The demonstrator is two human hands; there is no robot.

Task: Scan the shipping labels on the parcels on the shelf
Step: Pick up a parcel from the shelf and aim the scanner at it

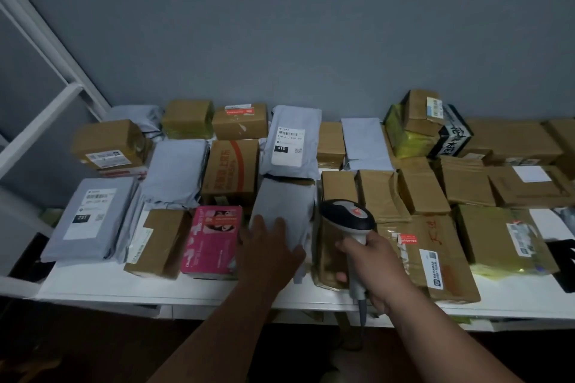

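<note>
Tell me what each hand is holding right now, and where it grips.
The right hand grips the barcode scanner by its handle. The left hand holds nothing; it rests flat on a grey poly mailer.

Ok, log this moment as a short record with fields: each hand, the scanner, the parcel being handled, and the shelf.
left hand: flat on the plain grey mailer, no label showing on its top
right hand: grips the scanner by its handle
scanner: head over the taped brown box, cable hanging below
neighbour: pink box left of the mailer
shelf: white, crowded with parcels
</note>
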